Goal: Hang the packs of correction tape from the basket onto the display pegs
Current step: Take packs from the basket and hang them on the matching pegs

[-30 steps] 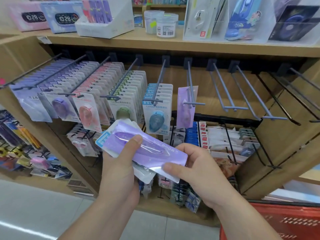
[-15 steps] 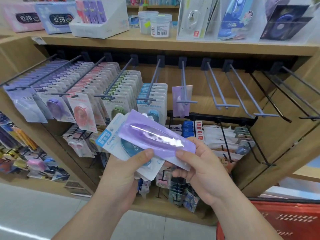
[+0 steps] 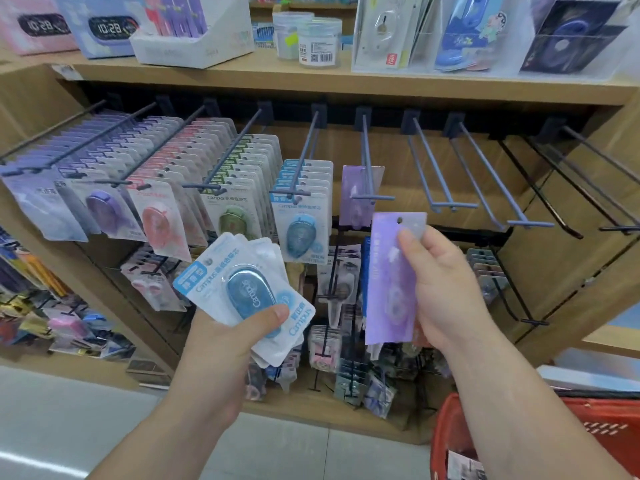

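Purple pack (image 3: 391, 282): upright in the right hand (image 3: 438, 289), pinched near its top edge between thumb and fingers; punched hole uppermost, just below and slightly right of the tip of the purple peg (image 3: 367, 168).
Purple peg: carries one matching purple pack (image 3: 356, 195), hanging near the tip.
Left hand (image 3: 228, 341): clenched on a fanned stack of packs, thumb pressed across the blue Campus pack (image 3: 242, 296) on top; held below and left of the purple peg.
Step judged: threading the hole onto the peg tip.
Risk 1: hole is small and sits close beside the thumb; a misaimed approach would likely bend the card header against the tip.
Risk 2: peg has a crossbar at its tip; the pack may catch on it.
Risk 3: fanned stack is held by thumb pressure alone; lower packs could slide out.
Red basket (image 3: 554, 434): low, right of the purple peg; contents mostly hidden by the right forearm, some printed packaging visible.
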Demonstrator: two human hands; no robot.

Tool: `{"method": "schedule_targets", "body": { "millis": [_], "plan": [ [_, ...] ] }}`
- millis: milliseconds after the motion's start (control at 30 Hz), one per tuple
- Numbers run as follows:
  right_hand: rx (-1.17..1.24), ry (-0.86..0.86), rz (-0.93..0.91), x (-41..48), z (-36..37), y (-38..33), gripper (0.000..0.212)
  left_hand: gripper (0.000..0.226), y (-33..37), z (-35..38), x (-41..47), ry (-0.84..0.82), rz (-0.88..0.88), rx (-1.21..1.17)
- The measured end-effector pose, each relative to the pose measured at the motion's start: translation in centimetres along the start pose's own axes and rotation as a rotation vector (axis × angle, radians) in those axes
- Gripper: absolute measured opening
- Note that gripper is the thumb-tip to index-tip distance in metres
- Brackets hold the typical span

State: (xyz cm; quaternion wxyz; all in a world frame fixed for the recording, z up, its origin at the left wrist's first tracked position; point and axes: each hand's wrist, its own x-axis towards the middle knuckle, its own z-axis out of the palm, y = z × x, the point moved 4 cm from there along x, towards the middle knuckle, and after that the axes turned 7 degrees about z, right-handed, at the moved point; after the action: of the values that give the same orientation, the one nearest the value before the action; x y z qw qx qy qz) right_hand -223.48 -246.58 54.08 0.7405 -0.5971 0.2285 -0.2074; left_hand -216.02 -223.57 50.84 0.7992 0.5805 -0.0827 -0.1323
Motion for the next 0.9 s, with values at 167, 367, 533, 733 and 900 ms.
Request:
{"method": "schedule_targets", "body": {
  "millis": [167,367,533,733,900],
  "plan": [
    [-0.179,0.032,-0.126,1.5,2.6,-1.1,0.028,0.079,0.4,0.3,0.1,-0.044,-0.011,-0.008],
    [-0.304,0.090,-0.215,2.2,2.9,-0.3,0.028,0.065,0.8,0.1,0.2,-0.056,-0.010,-0.047],
    [-0.335,0.174,-0.281,2.1,2.8,-0.1,0.030,0.061,0.8,-0.2,0.5,-0.053,-0.021,-0.045],
    [-0.388,0.170,-0.142,4.8,2.8,0.5,0.035,0.064,0.8,-0.2,0.7,-0.073,-0.022,-0.014],
    [-0.472,0.248,-0.069,8.8,2.6,-0.1,0.032,0.062,1.0,0.0,0.8,-0.097,-0.038,-0.014]
  ]
}}
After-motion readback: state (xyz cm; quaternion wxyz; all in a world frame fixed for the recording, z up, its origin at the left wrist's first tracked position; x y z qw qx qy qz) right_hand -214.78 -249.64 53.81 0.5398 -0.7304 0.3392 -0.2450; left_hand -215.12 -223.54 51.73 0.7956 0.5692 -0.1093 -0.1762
